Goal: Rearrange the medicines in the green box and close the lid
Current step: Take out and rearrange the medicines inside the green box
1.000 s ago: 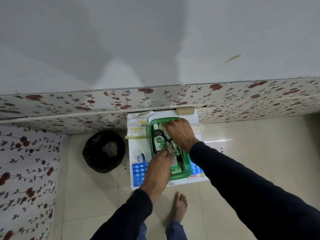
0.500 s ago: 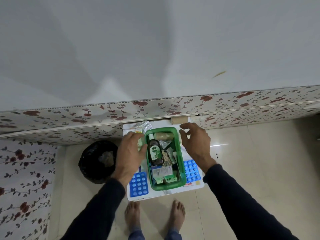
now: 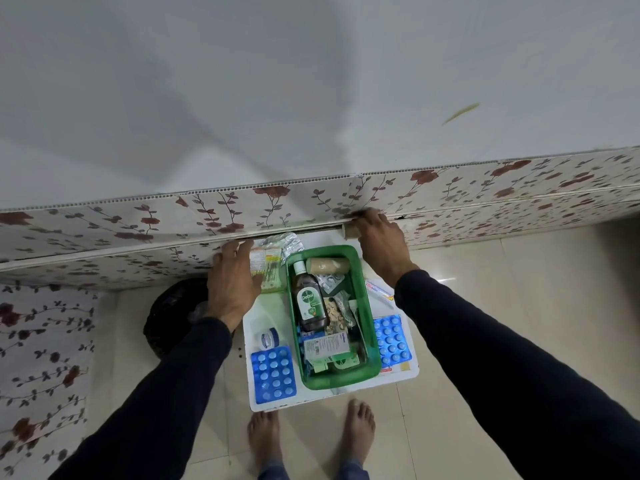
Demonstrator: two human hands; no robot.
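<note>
Green box (image 3: pixel 363 306): sits lidless at the middle of a small white surface (image 3: pixel 332 396), long axis running away from the person. Contents visible: a Dettol bottle (image 3: pixel 310 299) lying on its side along the left wall, cap toward the far end; a tan roll (image 3: pixel 327 265) across the far end; a foil blister strip (image 3: pixel 330 280) just beneath the roll; a white labelled carton (image 3: pixel 327 344) and green packets toward the near end.

Outside box, on surface: blue blister sheet (image 3: pixel 273 374) at near left, a second blue sheet (image 3: pixel 393 339) at right, a small white jar (image 3: pixel 270 338) left of the box, a tube (image 3: pixel 379 291) at far right.

Left hand (image 3: pixel 233 282): palm down at the far left corner, fingers spread and released, resting over a yellow-green sachet pack (image 3: pixel 268 268). Right hand (image 3: pixel 382 242): at the far right corner by the floral wall panel (image 3: pixel 138 223), fingers curled around a tan cylinder (image 3: pixel 349 231).

Black bin (image 3: pixel 173 313) stands on the floor to the left.
</note>
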